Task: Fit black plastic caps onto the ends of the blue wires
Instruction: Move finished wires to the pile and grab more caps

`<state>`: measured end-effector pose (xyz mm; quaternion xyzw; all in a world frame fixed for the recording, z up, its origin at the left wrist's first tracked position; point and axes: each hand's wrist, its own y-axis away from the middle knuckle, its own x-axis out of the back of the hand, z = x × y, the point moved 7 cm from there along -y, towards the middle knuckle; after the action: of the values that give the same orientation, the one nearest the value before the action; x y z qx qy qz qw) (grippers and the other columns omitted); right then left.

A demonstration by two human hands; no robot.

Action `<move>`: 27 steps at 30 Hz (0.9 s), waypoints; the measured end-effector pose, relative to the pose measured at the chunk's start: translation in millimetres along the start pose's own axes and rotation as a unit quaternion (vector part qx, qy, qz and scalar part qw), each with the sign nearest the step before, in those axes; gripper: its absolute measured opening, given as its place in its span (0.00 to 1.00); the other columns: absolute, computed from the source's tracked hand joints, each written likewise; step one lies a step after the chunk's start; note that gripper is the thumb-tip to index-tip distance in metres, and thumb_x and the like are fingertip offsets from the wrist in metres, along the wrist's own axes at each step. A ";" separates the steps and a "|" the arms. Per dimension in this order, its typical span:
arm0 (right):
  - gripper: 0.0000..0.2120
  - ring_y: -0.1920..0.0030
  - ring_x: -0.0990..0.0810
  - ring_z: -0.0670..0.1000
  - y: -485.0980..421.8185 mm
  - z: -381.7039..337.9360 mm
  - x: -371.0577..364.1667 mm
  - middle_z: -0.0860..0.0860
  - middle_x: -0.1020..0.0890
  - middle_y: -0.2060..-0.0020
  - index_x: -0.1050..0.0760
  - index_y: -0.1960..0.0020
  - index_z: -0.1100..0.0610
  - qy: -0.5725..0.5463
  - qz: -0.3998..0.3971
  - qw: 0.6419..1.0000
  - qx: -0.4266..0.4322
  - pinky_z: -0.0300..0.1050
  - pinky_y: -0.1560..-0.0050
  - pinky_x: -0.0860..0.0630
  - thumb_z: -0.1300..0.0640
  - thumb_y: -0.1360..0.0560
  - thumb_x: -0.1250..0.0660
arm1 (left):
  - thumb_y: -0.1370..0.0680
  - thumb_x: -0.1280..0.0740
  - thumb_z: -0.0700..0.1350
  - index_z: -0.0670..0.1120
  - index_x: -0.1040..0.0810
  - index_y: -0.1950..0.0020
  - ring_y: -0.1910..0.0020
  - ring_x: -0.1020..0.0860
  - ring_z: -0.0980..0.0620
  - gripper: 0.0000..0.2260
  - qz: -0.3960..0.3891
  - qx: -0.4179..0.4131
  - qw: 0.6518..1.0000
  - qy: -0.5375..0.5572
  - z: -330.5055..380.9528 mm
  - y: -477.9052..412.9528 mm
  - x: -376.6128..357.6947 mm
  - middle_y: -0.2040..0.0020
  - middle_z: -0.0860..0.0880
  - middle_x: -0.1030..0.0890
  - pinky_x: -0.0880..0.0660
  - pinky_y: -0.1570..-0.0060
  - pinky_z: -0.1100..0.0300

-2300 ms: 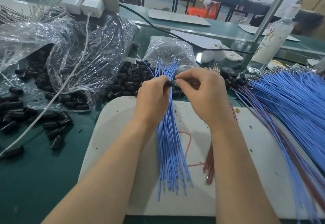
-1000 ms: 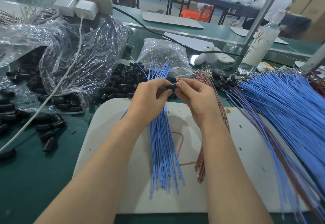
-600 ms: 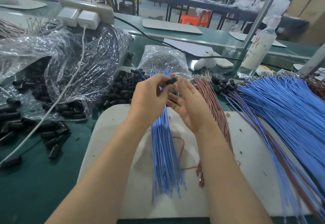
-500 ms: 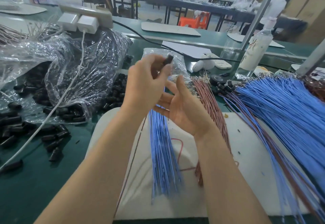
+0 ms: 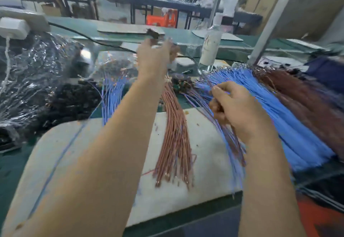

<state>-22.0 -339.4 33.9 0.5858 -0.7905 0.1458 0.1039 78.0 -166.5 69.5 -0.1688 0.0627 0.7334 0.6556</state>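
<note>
Your left hand [image 5: 154,58] is lifted high over the far side of the bench, and its fingertips are closed around a small dark cap [image 5: 153,33]. The picture is blurred by motion, so you cannot see if a wire is in this cap. One thin blue wire [image 5: 55,162] runs across the left part of the white mat [image 5: 208,143]; whether it goes up to your left hand, I cannot tell.

Your right hand [image 5: 238,110] is low on the right, at the near edge of the big blue pile [image 5: 283,113]. Its fingers are curled, and thumb and forefinger come close together at the ends of some wires. If they really pinch a wire or hold nothing, the blur does not let me say.

A smaller blue bundle [image 5: 111,93] lies left of your left arm, with its far ends close to the heap of loose caps [image 5: 70,102]. Behind this heap is a crumpled clear bag [image 5: 37,72]. Brown wires [image 5: 175,143] lie fanned on the mat between your two arms. A bottle [image 5: 211,48] stands upright behind the blue pile.
</note>
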 end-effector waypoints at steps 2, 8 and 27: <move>0.07 0.71 0.20 0.49 -10.9 25.4 20.2 0.49 0.18 0.71 0.24 0.55 0.59 0.154 0.102 0.983 -0.010 0.46 0.66 0.26 0.58 0.22 0.38 | 0.23 0.35 0.38 0.44 0.26 0.62 0.51 0.21 0.45 0.08 -0.113 0.078 0.985 -0.103 -50.3 17.6 -45.3 0.55 0.42 0.21 0.24 0.43 0.48; 0.10 0.44 0.23 0.61 -25.3 93.6 19.6 0.60 0.20 0.47 0.23 0.45 0.58 0.333 0.132 0.927 -0.112 0.49 0.53 0.29 0.55 0.24 0.35 | 0.23 0.38 0.39 0.36 0.19 0.57 0.62 0.27 0.49 0.10 -0.227 0.118 0.922 -0.292 -144.0 66.8 -84.9 0.63 0.41 0.23 0.31 0.61 0.57; 0.08 0.50 0.20 0.56 -17.7 -16.8 -200.1 0.55 0.17 0.52 0.22 0.47 0.58 0.169 -0.091 0.976 0.103 0.46 0.49 0.26 0.60 0.25 0.36 | 0.24 0.39 0.37 0.47 0.22 0.52 0.61 0.26 0.54 0.08 0.123 -0.006 0.989 -0.086 -20.0 14.7 134.7 0.61 0.52 0.24 0.29 0.58 0.62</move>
<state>53.3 -159.0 -15.5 0.6300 -0.6853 0.3132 0.1880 55.6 -48.0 4.5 -0.1002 0.0219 0.8204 0.5626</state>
